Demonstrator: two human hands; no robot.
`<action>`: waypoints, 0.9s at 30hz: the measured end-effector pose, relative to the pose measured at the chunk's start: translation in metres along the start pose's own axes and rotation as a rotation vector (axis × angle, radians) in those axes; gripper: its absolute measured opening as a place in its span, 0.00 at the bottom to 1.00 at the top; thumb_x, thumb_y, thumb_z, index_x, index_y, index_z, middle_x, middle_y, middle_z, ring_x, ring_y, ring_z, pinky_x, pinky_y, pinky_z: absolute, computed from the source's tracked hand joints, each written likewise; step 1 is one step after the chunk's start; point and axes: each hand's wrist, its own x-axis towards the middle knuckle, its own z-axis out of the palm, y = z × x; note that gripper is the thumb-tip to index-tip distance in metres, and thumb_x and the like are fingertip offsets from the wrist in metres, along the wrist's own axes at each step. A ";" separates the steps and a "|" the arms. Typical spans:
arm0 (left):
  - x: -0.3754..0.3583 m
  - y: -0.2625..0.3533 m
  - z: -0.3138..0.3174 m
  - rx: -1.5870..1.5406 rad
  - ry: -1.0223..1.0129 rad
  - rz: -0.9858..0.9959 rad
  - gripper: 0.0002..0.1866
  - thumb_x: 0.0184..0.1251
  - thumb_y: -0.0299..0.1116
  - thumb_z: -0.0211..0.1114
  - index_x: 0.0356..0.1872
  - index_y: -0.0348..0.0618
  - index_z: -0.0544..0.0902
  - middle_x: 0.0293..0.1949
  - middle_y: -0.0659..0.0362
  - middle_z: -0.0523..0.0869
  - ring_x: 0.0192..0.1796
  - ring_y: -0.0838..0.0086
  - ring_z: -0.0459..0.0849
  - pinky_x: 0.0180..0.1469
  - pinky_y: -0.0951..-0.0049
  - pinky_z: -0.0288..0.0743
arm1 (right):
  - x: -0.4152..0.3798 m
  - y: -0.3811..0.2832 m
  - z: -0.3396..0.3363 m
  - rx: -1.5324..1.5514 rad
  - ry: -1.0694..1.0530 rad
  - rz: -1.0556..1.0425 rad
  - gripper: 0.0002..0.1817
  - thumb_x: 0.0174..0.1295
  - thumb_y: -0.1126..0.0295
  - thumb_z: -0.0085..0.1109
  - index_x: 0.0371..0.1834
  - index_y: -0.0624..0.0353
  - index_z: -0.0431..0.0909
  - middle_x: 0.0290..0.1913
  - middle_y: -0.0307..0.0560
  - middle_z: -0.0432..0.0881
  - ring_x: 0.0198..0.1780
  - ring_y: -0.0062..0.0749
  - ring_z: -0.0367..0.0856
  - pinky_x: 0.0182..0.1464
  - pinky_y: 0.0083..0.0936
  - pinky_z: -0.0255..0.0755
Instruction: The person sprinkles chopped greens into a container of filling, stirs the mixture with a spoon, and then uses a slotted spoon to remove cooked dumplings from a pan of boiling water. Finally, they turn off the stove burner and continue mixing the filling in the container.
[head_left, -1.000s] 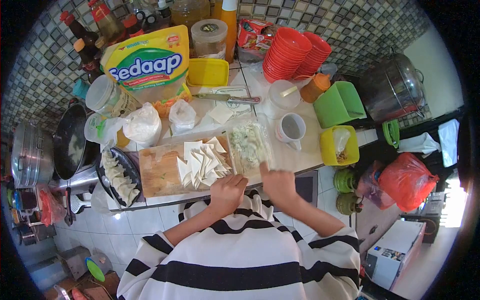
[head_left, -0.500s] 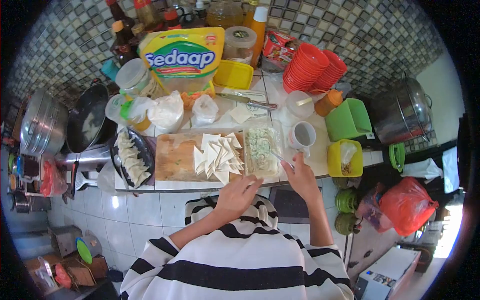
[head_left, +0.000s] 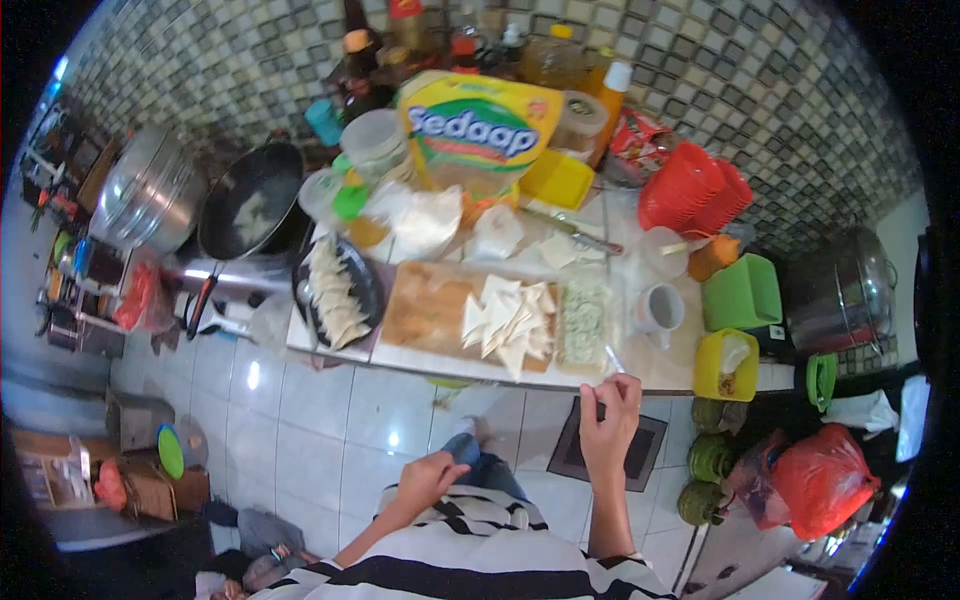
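Note:
My right hand (head_left: 610,425) is just past the counter's front edge, thumb and fingers apart, close to the handle of a metal spoon (head_left: 613,358). That spoon leans at the front right corner of a clear container (head_left: 582,325) of pale green-flecked filling. Lower and to the left, my left hand (head_left: 428,488) hangs in front of my striped top, loosely curled with the thumb out; nothing shows in it. Left of the container, white wrapper sheets (head_left: 510,322) lie heaped on a wooden cutting board (head_left: 425,305). Folded dumplings (head_left: 335,295) line a dark plate (head_left: 365,275).
A white mug (head_left: 660,308), yellow tub (head_left: 725,365) and green container (head_left: 742,290) stand on the right. Behind the board are a knife (head_left: 575,232), flour bag (head_left: 428,222) and Sedaap pouch (head_left: 480,130). A black pan (head_left: 252,200) sits left. Someone is low at bottom left.
The view has swung, showing more floor. Both hands have drawn back from the counter; the left dropped lower. My right hand has come off the spoon, which now rests at the container's front corner.

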 end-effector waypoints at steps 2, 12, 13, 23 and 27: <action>-0.020 -0.023 -0.015 0.046 0.021 -0.052 0.18 0.59 0.46 0.59 0.19 0.41 0.74 0.19 0.52 0.77 0.24 0.56 0.78 0.25 0.63 0.70 | -0.009 -0.023 0.017 0.079 -0.018 -0.020 0.07 0.52 0.78 0.55 0.26 0.64 0.65 0.36 0.53 0.66 0.40 0.45 0.68 0.42 0.32 0.63; -0.097 -0.201 -0.115 -0.102 0.241 -0.479 0.12 0.58 0.39 0.59 0.25 0.40 0.76 0.25 0.50 0.80 0.30 0.54 0.79 0.31 0.60 0.71 | -0.096 -0.134 0.172 0.008 -0.741 -0.290 0.09 0.53 0.70 0.54 0.30 0.63 0.67 0.35 0.54 0.68 0.36 0.46 0.73 0.39 0.37 0.69; -0.104 -0.226 -0.130 -0.058 0.198 -0.497 0.12 0.57 0.39 0.60 0.25 0.40 0.76 0.25 0.50 0.81 0.30 0.55 0.79 0.31 0.60 0.71 | -0.109 -0.138 0.200 -0.100 -0.851 -0.312 0.12 0.54 0.64 0.53 0.31 0.62 0.69 0.37 0.55 0.71 0.38 0.48 0.74 0.40 0.39 0.70; -0.174 -0.464 -0.341 0.334 0.224 -0.668 0.22 0.62 0.49 0.52 0.22 0.40 0.79 0.23 0.46 0.79 0.29 0.50 0.79 0.30 0.54 0.71 | -0.169 -0.324 0.422 0.237 -0.878 -0.267 0.14 0.55 0.64 0.52 0.39 0.63 0.68 0.37 0.57 0.75 0.42 0.51 0.74 0.44 0.40 0.69; -0.155 -0.507 -0.382 0.262 0.271 -0.664 0.20 0.61 0.47 0.54 0.22 0.39 0.79 0.23 0.47 0.79 0.29 0.50 0.78 0.30 0.56 0.71 | -0.144 -0.373 0.534 0.174 -0.582 -0.411 0.14 0.55 0.68 0.51 0.42 0.63 0.66 0.38 0.58 0.75 0.43 0.52 0.73 0.45 0.40 0.69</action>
